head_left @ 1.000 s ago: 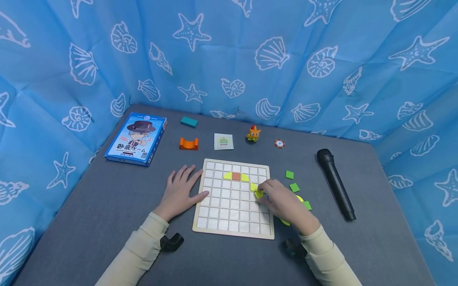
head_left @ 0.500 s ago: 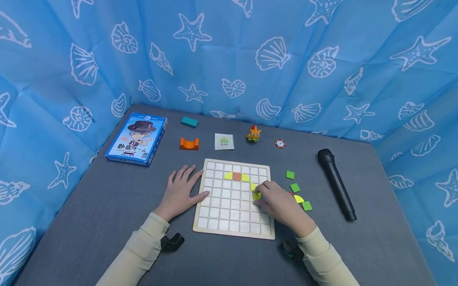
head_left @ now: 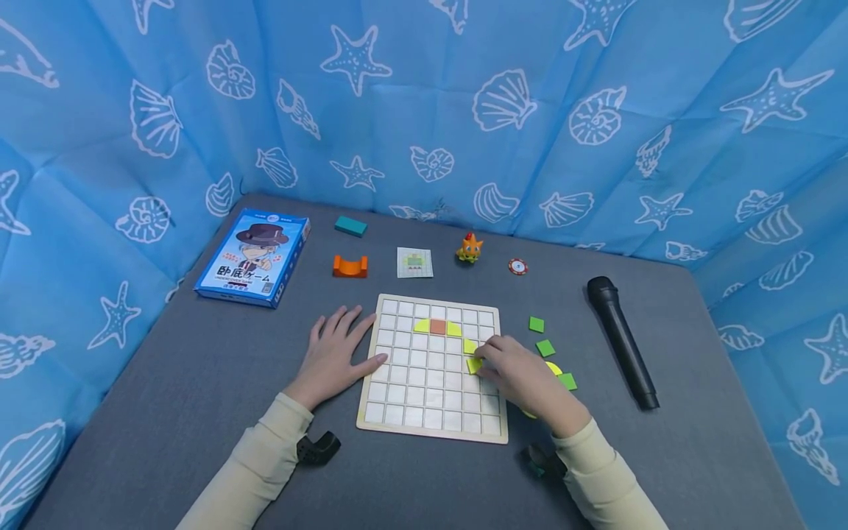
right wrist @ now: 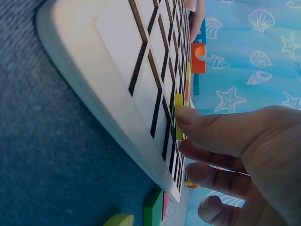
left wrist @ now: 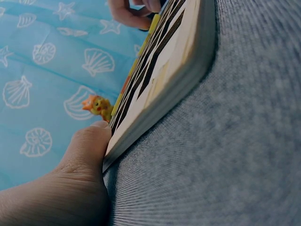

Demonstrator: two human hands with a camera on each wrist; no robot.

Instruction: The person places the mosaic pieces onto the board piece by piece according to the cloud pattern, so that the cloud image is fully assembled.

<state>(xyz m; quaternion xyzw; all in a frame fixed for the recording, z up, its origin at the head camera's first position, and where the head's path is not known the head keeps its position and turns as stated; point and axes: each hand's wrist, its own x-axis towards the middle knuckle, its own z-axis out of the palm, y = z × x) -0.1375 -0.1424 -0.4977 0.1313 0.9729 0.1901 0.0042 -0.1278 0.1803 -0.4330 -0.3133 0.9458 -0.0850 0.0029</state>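
A wooden grid board (head_left: 433,423) lies on the grey table. Its upper rows hold a yellow curved tile (head_left: 421,325), an orange square (head_left: 438,326), a second yellow curved tile (head_left: 453,329) and a lime square (head_left: 470,346). My right hand (head_left: 482,359) pinches a yellow-green tile (head_left: 473,365) just below the lime square; in the right wrist view my thumb (right wrist: 202,123) presses that tile (right wrist: 178,103) against the board (right wrist: 113,61). My left hand (head_left: 351,344) lies flat on the table, its thumb (left wrist: 89,141) against the board's left edge (left wrist: 155,108).
Loose green tiles (head_left: 536,324) (head_left: 545,347) (head_left: 567,380) and a yellow one (head_left: 553,367) lie right of the board, then a black microphone (head_left: 621,340). Behind the board are a blue game box (head_left: 254,256), teal block (head_left: 350,225), orange arch (head_left: 349,266), card (head_left: 414,262), toy figure (head_left: 469,248) and chip (head_left: 517,266).
My right hand has edged the yellow-green tile slightly left and down on the board. The left hand has not moved.
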